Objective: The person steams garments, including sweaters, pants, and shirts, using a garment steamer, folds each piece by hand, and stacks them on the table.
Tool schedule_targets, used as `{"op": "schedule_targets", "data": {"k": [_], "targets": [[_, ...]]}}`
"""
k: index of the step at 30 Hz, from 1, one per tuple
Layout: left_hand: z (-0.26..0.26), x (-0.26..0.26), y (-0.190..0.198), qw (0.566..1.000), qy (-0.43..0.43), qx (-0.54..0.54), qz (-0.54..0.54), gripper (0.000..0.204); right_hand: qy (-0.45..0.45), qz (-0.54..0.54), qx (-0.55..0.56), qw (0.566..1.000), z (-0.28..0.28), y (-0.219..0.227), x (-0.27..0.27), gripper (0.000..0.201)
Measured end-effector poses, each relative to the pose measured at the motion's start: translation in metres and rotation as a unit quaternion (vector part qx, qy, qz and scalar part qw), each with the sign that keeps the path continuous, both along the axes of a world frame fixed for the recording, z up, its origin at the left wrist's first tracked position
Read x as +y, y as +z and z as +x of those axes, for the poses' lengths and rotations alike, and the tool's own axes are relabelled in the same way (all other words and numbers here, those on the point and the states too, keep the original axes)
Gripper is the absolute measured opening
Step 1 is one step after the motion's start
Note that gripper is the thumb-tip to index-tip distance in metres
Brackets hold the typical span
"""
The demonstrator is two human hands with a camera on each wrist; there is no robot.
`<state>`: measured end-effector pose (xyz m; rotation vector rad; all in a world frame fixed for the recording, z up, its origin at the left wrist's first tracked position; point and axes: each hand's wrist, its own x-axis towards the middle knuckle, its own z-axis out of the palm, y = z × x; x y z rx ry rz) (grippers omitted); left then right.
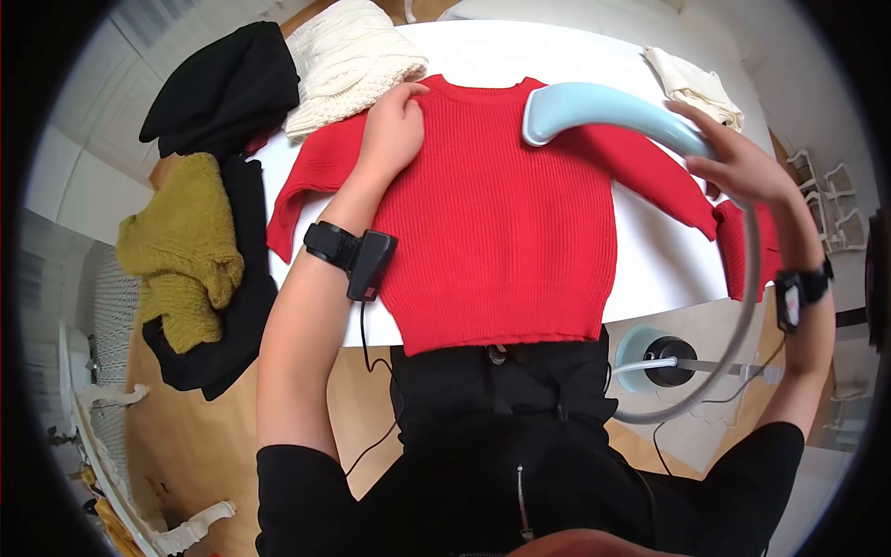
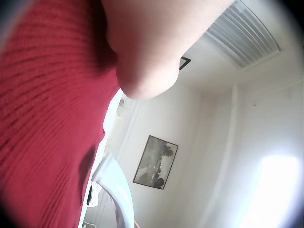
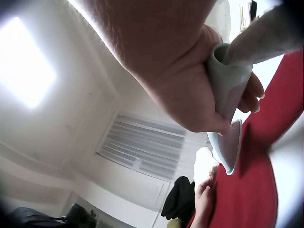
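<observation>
A red ribbed sweater [image 1: 501,213] lies spread on the white table, its neckline away from the body. The left hand [image 1: 393,130] rests on its left shoulder beside the collar; whether the fingertips pinch the knit cannot be told. In the left wrist view that hand [image 2: 147,57] is seen mostly as its heel against the red fabric. The right hand [image 1: 742,162] grips the handle of a light blue steamer [image 1: 594,104], whose flat head is at the sweater's right shoulder. The right wrist view shows the fingers curled round the handle [image 3: 228,80], with a hose leaving its end.
Black garments [image 1: 223,88], a cream cable-knit [image 1: 348,60] and an olive knit [image 1: 186,246] lie at the left. A folded cream cloth [image 1: 691,84] is at the back right. The grey hose [image 1: 742,316] runs down to a base [image 1: 670,360] below the white table [image 1: 668,269].
</observation>
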<state>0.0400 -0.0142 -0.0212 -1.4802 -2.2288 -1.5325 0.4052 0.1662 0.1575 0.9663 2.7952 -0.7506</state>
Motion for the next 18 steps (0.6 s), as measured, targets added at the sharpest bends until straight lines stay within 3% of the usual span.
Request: {"op": "schedule_targets", "data": {"k": [1, 3, 4, 5, 7, 15, 18], "targets": [[0.007, 0.000, 0.002, 1.000, 0.000, -0.005, 0.005, 0.028, -0.008, -0.008, -0.023, 1.000, -0.017, -0.004, -0.002, 0.063], [0.017, -0.001, 0.004, 0.994, -0.016, 0.056, -0.089, 0.029, 0.006, 0.003, -0.025, 1.000, -0.036, -0.013, 0.001, 0.061], [0.018, 0.000, 0.001, 0.985, -0.010, 0.129, -0.115, 0.033, 0.003, -0.004, -0.020, 1.000, -0.048, -0.014, -0.006, 0.062], [0.018, 0.001, -0.002, 0.986, -0.012, 0.122, -0.115, 0.033, -0.002, -0.011, -0.016, 1.000, -0.055, -0.016, -0.011, 0.062], [0.017, 0.002, -0.008, 0.968, 0.019, 0.219, -0.120, 0.034, 0.002, -0.008, -0.020, 1.000, -0.054, -0.020, -0.014, 0.062], [0.010, 0.006, -0.018, 0.952, 0.052, 0.261, -0.153, 0.042, 0.081, -0.036, -0.014, 0.996, 0.003, -0.011, -0.049, 0.065], [0.004, 0.005, -0.020, 0.943, 0.054, 0.271, -0.187, 0.044, 0.157, -0.037, -0.022, 0.987, 0.033, -0.006, -0.045, 0.073]]}}
